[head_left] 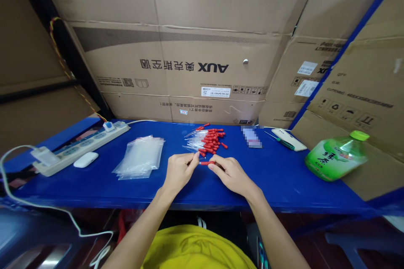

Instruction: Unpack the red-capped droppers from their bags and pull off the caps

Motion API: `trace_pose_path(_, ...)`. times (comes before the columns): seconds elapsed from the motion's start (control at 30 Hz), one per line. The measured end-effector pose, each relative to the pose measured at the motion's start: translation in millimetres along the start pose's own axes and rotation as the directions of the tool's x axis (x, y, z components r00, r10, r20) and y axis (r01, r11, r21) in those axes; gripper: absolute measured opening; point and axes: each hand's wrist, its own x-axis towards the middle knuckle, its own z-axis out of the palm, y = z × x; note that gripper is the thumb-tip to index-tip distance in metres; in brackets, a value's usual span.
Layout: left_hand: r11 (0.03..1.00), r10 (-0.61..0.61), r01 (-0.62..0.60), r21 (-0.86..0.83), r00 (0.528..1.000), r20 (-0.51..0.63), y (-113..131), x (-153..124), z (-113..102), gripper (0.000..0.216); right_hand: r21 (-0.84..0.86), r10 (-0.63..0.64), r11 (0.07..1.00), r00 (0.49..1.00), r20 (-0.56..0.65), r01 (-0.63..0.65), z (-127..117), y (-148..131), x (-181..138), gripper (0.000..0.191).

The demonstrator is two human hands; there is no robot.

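Fingers pinched narrow, left hand (179, 171) and right hand (232, 173) hold opposite ends of one red-handled stick (206, 163) — apparently handling it singly, which calls for steady grips. At twelve o'clock, a red-handled heap (212, 139); at nine, clear zip bags (140, 157) — all on the blue counter (274, 180).

This looks like a small makeshift workshop bay: a blue worktop (284, 189) walled by printed cardboard sheets (195, 0) behind and at the sides, carrying a power strip (82, 148), clear plastic bags (140, 157), a heap of red-ended pieces (210, 139) and a green-handled tool (285, 143).
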Motion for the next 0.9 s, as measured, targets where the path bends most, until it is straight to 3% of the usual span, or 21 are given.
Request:
trace_pose_path(0.17,0.944,-0.21,0.233,-0.232,0.97,0.122,0.7,5.8,-5.0,0.051,0.04,0.036,0.999,0.998,-0.047,-0.034,0.2,-0.1,2.2,0.021)
trace_pose_path(0.3,0.753,-0.393,0.435,-0.494,0.899,0.192,1.4,10.3,-7.8,0.052,0.043,0.04,0.998,0.997,-0.064,-0.037,-1.2,-0.5,2.8,0.022)
trace_pose_path(0.4,0.592,-0.462,0.494,-0.637,0.855,0.234,2.5,11.8,-6.5,0.055,0.031,0.032,0.999,0.998,-0.058,-0.03,1.3,-3.0,2.3,0.022)
trace_pose_path(0.53,0.503,-0.472,0.506,-0.701,0.84,0.267,3.4,10.8,-2.3,0.056,-0.03,0.0,1.0,0.999,-0.046,-0.001,8.1,-10.2,1.6,0.022)
trace_pose_path(0.63,0.54,-0.462,0.499,-0.678,0.849,0.257,2.7,9.2,-2.4,0.054,-0.088,-0.009,0.996,0.999,-0.031,0.006,10.7,-14.0,1.4,0.022)
trace_pose_path(0.8,0.756,-0.357,0.45,-0.475,0.892,0.277,2.0,7.7,-6.4,0.05,-0.145,0.036,0.989,0.999,-0.025,-0.039,7.5,-11.1,1.1,0.024)
trace_pose_path(0.9,0.789,-0.342,0.434,-0.434,0.898,0.277,2.0,7.3,-5.7,0.049,-0.145,0.05,0.988,0.999,-0.016,-0.052,5.2,-7.7,0.9,0.024)
